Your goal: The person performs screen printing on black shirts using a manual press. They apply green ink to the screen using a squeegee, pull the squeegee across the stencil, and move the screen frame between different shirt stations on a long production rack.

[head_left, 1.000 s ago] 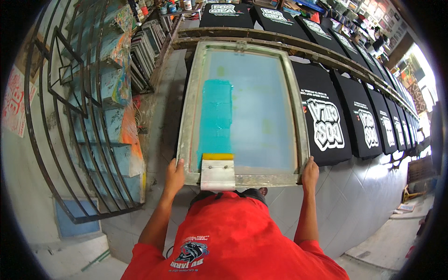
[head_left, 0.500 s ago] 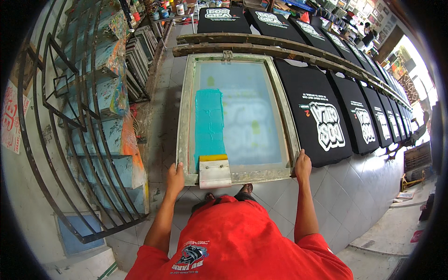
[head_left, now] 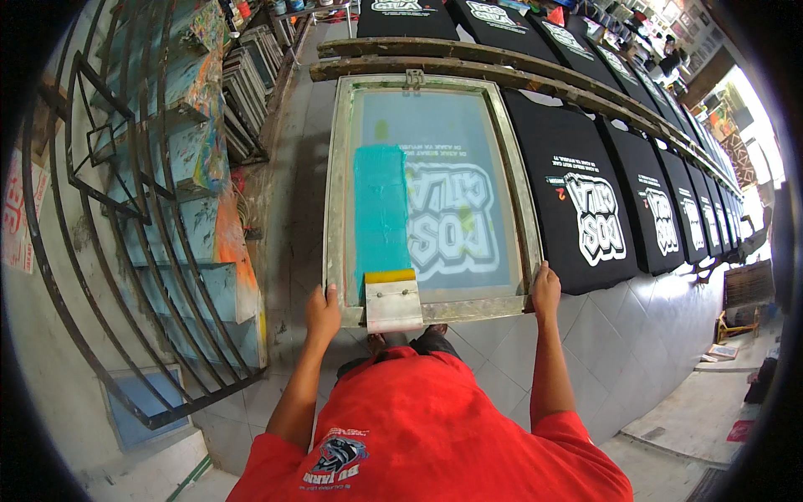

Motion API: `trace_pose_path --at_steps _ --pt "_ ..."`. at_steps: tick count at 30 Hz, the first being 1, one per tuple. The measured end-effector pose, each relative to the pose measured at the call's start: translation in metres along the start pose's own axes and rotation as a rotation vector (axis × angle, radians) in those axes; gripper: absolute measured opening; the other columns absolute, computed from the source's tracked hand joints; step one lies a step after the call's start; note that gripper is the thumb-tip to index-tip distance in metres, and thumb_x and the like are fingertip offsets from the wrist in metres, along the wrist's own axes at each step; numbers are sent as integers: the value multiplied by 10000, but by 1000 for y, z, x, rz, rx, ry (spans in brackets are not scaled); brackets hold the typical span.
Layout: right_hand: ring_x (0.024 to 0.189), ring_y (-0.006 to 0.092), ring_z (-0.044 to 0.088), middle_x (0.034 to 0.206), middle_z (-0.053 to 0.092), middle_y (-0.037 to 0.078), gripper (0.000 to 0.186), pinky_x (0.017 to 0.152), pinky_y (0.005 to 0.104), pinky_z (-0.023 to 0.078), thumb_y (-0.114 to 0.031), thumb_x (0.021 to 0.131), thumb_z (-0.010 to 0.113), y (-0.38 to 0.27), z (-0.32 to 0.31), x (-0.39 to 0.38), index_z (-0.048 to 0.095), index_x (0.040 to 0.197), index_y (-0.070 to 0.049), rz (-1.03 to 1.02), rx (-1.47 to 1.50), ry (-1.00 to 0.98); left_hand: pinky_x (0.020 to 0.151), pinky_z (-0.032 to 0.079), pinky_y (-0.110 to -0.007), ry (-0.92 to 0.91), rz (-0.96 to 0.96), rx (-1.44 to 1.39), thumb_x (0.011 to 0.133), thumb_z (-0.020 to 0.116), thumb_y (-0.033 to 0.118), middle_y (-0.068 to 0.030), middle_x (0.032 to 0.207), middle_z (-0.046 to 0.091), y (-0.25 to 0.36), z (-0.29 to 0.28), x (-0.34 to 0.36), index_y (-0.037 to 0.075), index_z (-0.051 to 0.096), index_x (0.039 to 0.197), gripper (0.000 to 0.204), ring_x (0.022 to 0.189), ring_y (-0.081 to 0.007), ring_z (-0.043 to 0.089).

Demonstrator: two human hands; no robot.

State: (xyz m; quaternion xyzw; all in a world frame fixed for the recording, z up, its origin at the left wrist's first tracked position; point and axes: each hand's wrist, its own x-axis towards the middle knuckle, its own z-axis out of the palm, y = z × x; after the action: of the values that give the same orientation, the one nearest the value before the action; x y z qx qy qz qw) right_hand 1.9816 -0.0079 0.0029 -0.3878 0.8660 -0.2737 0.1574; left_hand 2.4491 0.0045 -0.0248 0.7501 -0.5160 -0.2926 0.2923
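Note:
A screen-printing frame (head_left: 336,184) lies in front of me, its far edge at a small metal clamp (head_left: 414,79) on the wooden rail. My left hand (head_left: 323,313) grips its near left corner; my right hand (head_left: 546,289) grips the near right corner. Down the left side of the mesh (head_left: 435,125) runs a thick band of teal ink (head_left: 381,209). At the near end of that band rests a squeegee (head_left: 393,304) with a yellow blade and pale handle, overhanging the near edge, touched by neither hand. Pale lettering of a print shows through the mesh.
Black printed shirts (head_left: 544,155) on boards run along both sides of the wooden rails (head_left: 468,77), on the right and beyond. At the left are black metal bars (head_left: 138,217), paint-stained blue steps (head_left: 205,289) and a stack of frames (head_left: 242,105). Grey tiles (head_left: 493,372) cover the floor.
The frame has come down closer to the shirt beneath, and the blurred pale print under the mesh is now sharp. Both hands still hold the corners; the squeegee keeps its place on the frame.

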Motion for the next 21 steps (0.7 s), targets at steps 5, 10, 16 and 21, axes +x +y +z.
trace_pose_path --at_steps 5,10,16,21 --pt "942 418 590 992 633 254 406 854 460 447 -348 974 472 -7 1 -8 627 1034 23 -168 -62 111 847 450 -498 -10 10 -35 985 453 368 -355 1040 598 -9 4 0 -119 559 1093 510 1014 -505 564" --pt "1157 380 507 1230 563 189 514 953 457 410 -276 771 741 -79 -8 -96 578 1182 -13 -798 -4 -142 820 445 -508 73 33 -22 985 448 373 -354 989 601 -17 7 5 -100 570 1015 490 979 -506 565" --pt "1141 310 512 1218 547 132 516 916 439 438 -236 707 729 -152 51 -185 556 1155 -48 -1305 -181 -508 829 452 -517 -18 -26 17 975 451 393 -356 1004 603 12 -7 0 -115 565 1072 529 986 -513 567" --pt "874 308 617 925 631 127 248 717 435 512 -144 793 588 -192 52 -167 594 1020 -43 -1259 -324 -587 826 460 -512 35 25 -37 970 459 387 -356 991 608 -6 4 1 -126 554 1098 537 973 -513 575"
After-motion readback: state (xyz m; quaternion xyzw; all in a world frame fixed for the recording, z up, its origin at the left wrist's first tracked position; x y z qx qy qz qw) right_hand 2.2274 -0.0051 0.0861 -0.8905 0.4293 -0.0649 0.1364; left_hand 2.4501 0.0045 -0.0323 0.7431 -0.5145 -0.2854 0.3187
